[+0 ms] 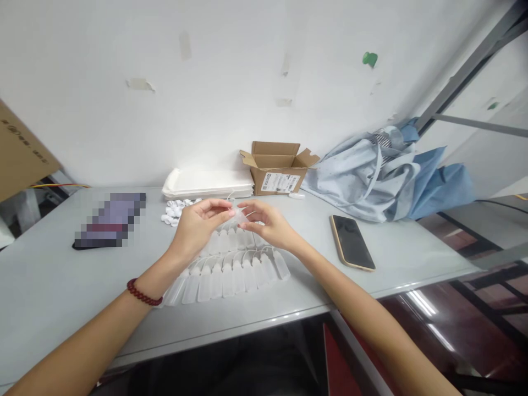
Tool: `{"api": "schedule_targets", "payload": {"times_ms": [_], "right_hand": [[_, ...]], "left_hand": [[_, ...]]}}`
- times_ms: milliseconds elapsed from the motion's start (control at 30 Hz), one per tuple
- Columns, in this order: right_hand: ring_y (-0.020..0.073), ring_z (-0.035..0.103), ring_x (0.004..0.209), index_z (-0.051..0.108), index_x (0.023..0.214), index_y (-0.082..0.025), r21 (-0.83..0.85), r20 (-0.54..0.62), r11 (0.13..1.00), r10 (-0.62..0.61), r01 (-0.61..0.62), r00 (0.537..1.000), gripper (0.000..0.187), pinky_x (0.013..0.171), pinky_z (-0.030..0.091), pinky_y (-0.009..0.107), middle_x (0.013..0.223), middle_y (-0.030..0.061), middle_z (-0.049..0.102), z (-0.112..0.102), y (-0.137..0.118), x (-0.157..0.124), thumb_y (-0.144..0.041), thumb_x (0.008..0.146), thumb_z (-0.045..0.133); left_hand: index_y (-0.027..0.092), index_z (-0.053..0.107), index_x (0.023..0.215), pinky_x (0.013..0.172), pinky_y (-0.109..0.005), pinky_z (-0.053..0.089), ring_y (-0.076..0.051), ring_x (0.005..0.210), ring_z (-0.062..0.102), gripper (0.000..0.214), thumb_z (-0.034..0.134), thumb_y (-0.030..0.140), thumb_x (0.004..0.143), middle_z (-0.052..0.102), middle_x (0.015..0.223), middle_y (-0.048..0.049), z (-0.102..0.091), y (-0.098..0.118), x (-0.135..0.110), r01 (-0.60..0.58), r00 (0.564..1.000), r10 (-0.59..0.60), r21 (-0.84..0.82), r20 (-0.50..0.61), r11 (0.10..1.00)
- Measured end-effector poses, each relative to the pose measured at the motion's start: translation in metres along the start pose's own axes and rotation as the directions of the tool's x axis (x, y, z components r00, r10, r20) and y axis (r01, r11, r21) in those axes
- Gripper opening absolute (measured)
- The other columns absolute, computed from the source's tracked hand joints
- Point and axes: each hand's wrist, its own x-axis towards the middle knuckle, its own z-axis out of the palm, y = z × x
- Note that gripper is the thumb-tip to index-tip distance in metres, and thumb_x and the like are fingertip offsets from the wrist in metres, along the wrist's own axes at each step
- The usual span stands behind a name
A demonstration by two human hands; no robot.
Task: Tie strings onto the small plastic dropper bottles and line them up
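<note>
Above the middle of the desk, my left hand (198, 224) and my right hand (270, 224) meet over a small translucent plastic bottle (239, 216). Both are closed on it, thumbs and fingertips pinching its two sides. A thin white tube rises from around the left fingertips; its lower end is hidden. Below my hands, several similar bottles (226, 280) lie side by side in a row, each with a thin curved white tube at its top. A second row (229, 241) lies behind, partly covered by my hands. Small white caps (175, 210) are heaped beside my left hand.
A stack of white sheets or pouches (208, 184) and an open cardboard box (276, 170) stand against the wall. One white piece (297, 196) lies before the box. A phone (352, 242) and blue cloth (371, 176) are at right, a blurred-out dark object (111, 220) at left.
</note>
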Motion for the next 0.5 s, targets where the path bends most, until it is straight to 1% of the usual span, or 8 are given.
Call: {"api": "schedule_targets", "payload": {"times_ms": [133,200,267,300,367,433,500], "right_hand": [[0.0141,0.066,0.080,0.056,0.114,-0.021,-0.002,0.005,1.000,-0.013,0.013,1.000,0.036,0.085,0.052,0.036,0.098,0.0032,0.061,0.002,-0.003,-0.001,-0.019,0.079,0.066],[0.0141,0.067,0.079,0.057,0.112,-0.020,0.019,0.008,1.000,0.006,-0.006,1.000,0.034,0.084,0.052,0.035,0.097,0.0027,0.062,0.003,-0.005,-0.002,-0.019,0.080,0.065],[0.0144,0.068,0.078,0.057,0.111,-0.020,0.056,0.004,0.997,0.045,-0.046,0.999,0.032,0.081,0.053,0.034,0.096,0.0026,0.063,0.003,-0.008,-0.001,-0.018,0.080,0.063],[0.0147,0.068,0.078,0.057,0.111,-0.020,0.079,-0.003,0.995,0.065,-0.065,0.998,0.031,0.080,0.053,0.033,0.095,0.0028,0.063,0.002,-0.009,-0.001,-0.018,0.080,0.063],[0.0152,0.068,0.076,0.056,0.110,-0.019,0.128,-0.019,0.987,0.098,-0.095,0.995,0.030,0.077,0.054,0.033,0.092,0.0030,0.064,0.002,-0.011,0.001,-0.019,0.080,0.063],[0.0151,0.068,0.073,0.057,0.107,-0.018,0.165,-0.042,0.979,0.129,-0.121,0.991,0.030,0.074,0.054,0.032,0.089,0.0025,0.065,0.000,-0.013,0.002,-0.020,0.079,0.065],[0.0147,0.067,0.071,0.057,0.104,-0.017,0.187,-0.085,0.970,0.172,-0.154,0.981,0.029,0.072,0.055,0.032,0.085,0.0017,0.064,-0.001,-0.013,0.003,-0.021,0.077,0.066]], "left_hand": [[0.021,0.071,0.088,0.085,-0.032,0.053,-0.020,0.093,0.066,0.021,0.077,0.031,0.071,0.072,0.096,-0.0035,-0.002,0.003,0.001,-0.031,0.997,0.027,0.057,0.072,0.998],[0.021,0.071,0.090,0.085,-0.034,0.054,-0.021,0.092,0.066,0.020,0.074,0.031,0.073,0.072,0.096,-0.0042,-0.002,0.005,-0.001,-0.042,0.995,0.031,0.118,0.093,0.992],[0.020,0.071,0.092,0.084,-0.035,0.054,-0.021,0.092,0.066,0.019,0.070,0.032,0.076,0.071,0.096,-0.0051,-0.001,0.007,-0.002,-0.103,0.991,0.083,0.217,0.103,0.971],[0.021,0.071,0.093,0.084,-0.036,0.054,-0.022,0.093,0.066,0.019,0.068,0.033,0.078,0.071,0.098,-0.0055,-0.001,0.007,-0.003,-0.159,0.985,0.134,0.283,0.107,0.946],[0.022,0.070,0.098,0.085,-0.037,0.053,-0.023,0.097,0.064,0.022,0.064,0.035,0.082,0.068,0.104,-0.0060,0.000,0.008,-0.004,-0.288,0.958,0.253,0.430,0.137,0.856],[0.024,0.068,0.106,0.087,-0.038,0.051,-0.023,0.101,0.061,0.026,0.061,0.037,0.084,0.065,0.111,-0.0062,-0.001,0.007,-0.002,-0.400,0.916,0.339,0.544,0.214,0.738],[0.025,0.063,0.116,0.090,-0.039,0.048,-0.024,0.108,0.057,0.035,0.061,0.038,0.084,0.061,0.116,-0.0071,-0.001,0.005,0.002,-0.484,0.875,0.361,0.599,0.323,0.637]]}}
